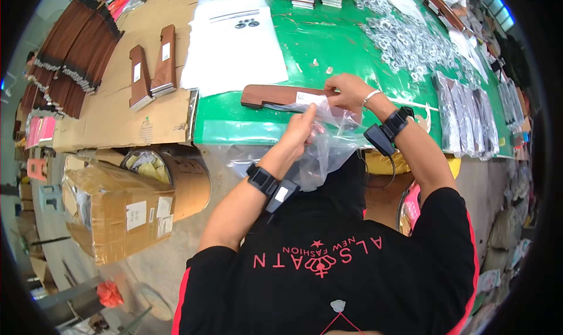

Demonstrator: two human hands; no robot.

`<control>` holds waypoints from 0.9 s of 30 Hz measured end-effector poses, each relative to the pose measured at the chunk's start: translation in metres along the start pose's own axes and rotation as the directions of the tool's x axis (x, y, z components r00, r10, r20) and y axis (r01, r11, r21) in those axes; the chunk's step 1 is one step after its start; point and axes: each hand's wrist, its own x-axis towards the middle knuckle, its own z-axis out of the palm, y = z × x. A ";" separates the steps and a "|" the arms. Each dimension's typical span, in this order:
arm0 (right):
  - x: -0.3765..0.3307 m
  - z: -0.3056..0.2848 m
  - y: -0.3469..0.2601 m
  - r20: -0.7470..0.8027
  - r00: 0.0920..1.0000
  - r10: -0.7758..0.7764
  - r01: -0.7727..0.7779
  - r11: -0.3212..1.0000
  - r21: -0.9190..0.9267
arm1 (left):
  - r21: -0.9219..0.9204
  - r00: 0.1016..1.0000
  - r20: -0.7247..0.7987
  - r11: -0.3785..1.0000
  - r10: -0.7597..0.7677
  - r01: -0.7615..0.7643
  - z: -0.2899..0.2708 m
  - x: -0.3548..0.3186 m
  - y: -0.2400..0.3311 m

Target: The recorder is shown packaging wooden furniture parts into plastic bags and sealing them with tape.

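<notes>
A long brown wooden piece (271,94) with a notched end and a white label lies across the green table near its front edge. Its right part sits inside a clear plastic bag (316,162) that hangs over the edge towards me. My left hand (298,131) pinches the bag just below the label. At the right end of the wood, my right hand (352,92) has its fingers closed on the piece and the bag film around it; the fingertips are partly hidden.
White bags (234,50) with small black parts lie behind. To the left, two labelled wooden pieces (166,59) rest on cardboard (105,127) near stacked brown wood (70,53). Metal parts (404,42) and wrapped bundles (466,118) are on the right. A carton (117,209) stands below.
</notes>
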 end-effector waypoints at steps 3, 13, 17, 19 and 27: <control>0.001 0.001 -0.022 -0.090 0.993 -0.083 0.093 0.988 0.120 | -0.105 0.997 -0.065 0.993 0.043 -0.050 -0.006 -0.002 -0.013; -0.070 0.029 -0.066 -0.242 0.964 -0.111 0.127 0.991 0.051 | 0.259 0.984 0.145 0.956 0.106 -0.141 -0.034 -0.055 -0.027; -0.074 0.013 -0.078 -0.370 0.922 -0.117 0.145 0.988 0.050 | 0.740 0.922 0.046 0.608 0.383 -0.289 -0.103 -0.155 0.069; -0.072 0.006 -0.082 -0.494 0.862 -0.111 0.138 0.990 0.019 | 0.759 0.753 -0.096 0.537 0.651 -0.368 -0.138 -0.195 0.117; -0.060 0.044 -0.046 -0.417 0.903 -0.101 0.108 0.994 -0.007 | 0.947 -0.236 0.042 -0.114 0.971 -0.301 -0.067 -0.286 0.289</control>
